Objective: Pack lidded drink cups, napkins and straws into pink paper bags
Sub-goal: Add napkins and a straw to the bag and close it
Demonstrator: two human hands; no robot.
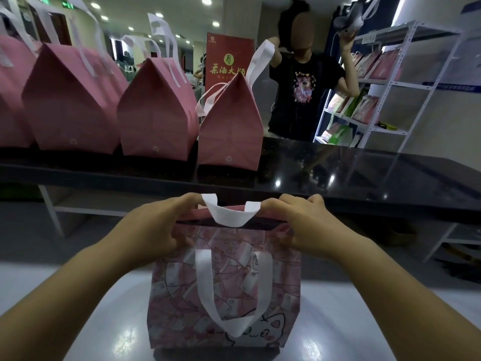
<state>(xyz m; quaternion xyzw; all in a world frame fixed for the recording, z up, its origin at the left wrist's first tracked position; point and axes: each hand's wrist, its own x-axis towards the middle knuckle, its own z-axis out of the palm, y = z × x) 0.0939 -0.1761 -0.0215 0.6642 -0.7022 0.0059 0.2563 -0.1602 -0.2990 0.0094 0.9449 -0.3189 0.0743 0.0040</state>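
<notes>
We are reaching in from both lower corners, forearms angling inward and meeting at the top of the pink bag [276, 295]. The bag is standing upright on the pale tabletop [99, 324] right in front of us. Our left hand [156, 227] is holding the left end of the bag's top rim, fingers curling over the far side and thumb pressing on the near side; its grip is closed tight on the paper. Our right hand [307, 227] is mirroring it at the right end, its grip likewise pinched on the rim.

Between the hands the mouth is showing only as a narrow dark slit, and we cannot tell what is inside. The near handle [234, 327] is hanging flat over the printed front. The far handle [230, 214] is flopping over the rim between our knuckles. Pale tabletop is showing on both sides of the bag.

Beyond a gap, a black tabletop [351, 173] is running across at a higher level. A row of closed pink bags [156, 121] is standing on its left part, close to its front edge.

Behind it, a person in a black T-shirt [304, 84] is standing with both arms raised. A metal shelf rack [406, 82] is standing to the right and a red banner [229, 61] to the left.
</notes>
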